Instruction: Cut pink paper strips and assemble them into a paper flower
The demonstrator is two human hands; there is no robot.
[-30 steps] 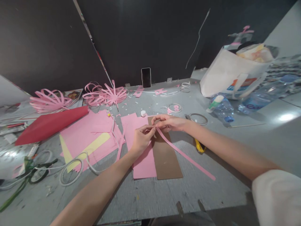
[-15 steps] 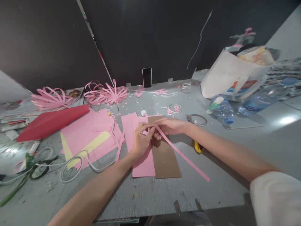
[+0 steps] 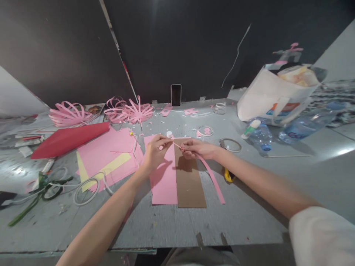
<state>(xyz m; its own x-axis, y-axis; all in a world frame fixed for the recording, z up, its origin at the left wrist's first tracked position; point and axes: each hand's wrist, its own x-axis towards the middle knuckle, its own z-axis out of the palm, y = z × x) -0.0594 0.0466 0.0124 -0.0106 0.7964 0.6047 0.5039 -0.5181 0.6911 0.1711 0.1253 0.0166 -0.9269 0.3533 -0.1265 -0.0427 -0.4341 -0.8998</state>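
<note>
– Over the pink sheet point(image 3: 163, 188) and brown board point(image 3: 191, 184), what's new?

– Hands apart. Half a second ago the fingertips nearly met; now the left hand point(image 3: 154, 149) sits farther left, thumb and fingers pinching one end of the pink strip point(image 3: 212, 173). Short length spans the gap.

– Right one?

– Right hand point(image 3: 198, 147) grips the same strip, fingers curled above the board. Loose tail curves down past the board's right edge, closer in than before.

– Meaning?

– Probably the strip is being worked along its length between both hands. Pulled or smoothed, can't tell.

– Surface, left to right?

– Green-handled tool point(image 3: 41, 181), likely scissors; looped white cable point(image 3: 107, 186); red sheet point(image 3: 72, 140) overlapping pink papers point(image 3: 97, 144), yellow piece point(image 3: 116, 165) on those; pink strip bundles point(image 3: 138, 111) behind. White cap point(image 3: 169, 134) just beyond the hands. Yellow tool point(image 3: 229, 176) beside the right forearm point(image 3: 255, 181), grey ring point(image 3: 233, 151) past it, small bottle point(image 3: 262, 137) lying down, white bag point(image 3: 257, 96) behind.

– Room?

– Pale wall point(image 3: 16, 88) at left, then a dark panel point(image 3: 177, 44) across the back, phone point(image 3: 175, 95) propped against it. Grey worktop point(image 3: 166, 225), scuffed, paper scraps toward the back.
</note>
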